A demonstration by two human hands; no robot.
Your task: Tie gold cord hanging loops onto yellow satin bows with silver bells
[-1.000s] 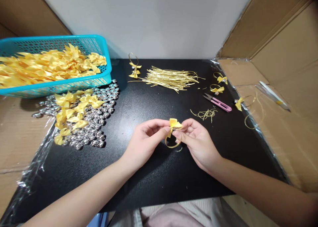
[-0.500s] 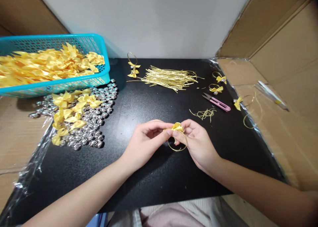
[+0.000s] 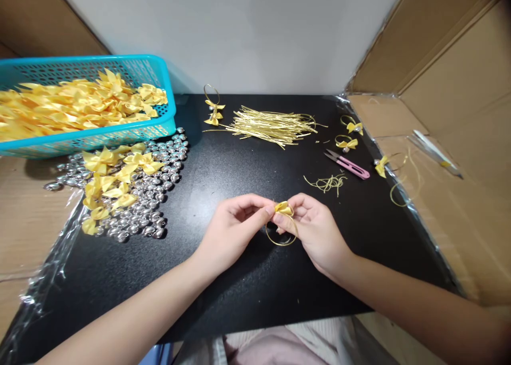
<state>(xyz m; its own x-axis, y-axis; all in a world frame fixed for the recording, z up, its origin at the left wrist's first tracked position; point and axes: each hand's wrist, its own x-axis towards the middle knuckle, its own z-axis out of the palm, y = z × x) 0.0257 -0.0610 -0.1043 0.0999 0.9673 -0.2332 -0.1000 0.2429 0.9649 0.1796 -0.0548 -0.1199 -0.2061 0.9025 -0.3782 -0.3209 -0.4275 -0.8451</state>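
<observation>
Over the middle of the black mat (image 3: pixel 247 290), my left hand (image 3: pixel 233 229) and my right hand (image 3: pixel 315 229) meet, fingertips pinched together. Between them sits a small yellow ribbon bow (image 3: pixel 283 208) with a loop of gold cord (image 3: pixel 281 236) hanging below it. Both hands pinch the bow and cord at the knot. Most of the bow is covered by my fingers.
A teal basket (image 3: pixel 120 136) full of yellow bows stands at the left, with silver bells (image 3: pixel 157 187) and loose bows (image 3: pixel 107 181) in front. A bundle of gold cords (image 3: pixel 273 125) lies at the back, pink snips (image 3: pixel 347 164) and finished bows (image 3: pixel 351 126) to the right. Cardboard walls flank both sides.
The bow has dropped lower and folded in between my fingertips. The gold loop has shifted slightly and hangs wider below the bow. My hands stay in place.
</observation>
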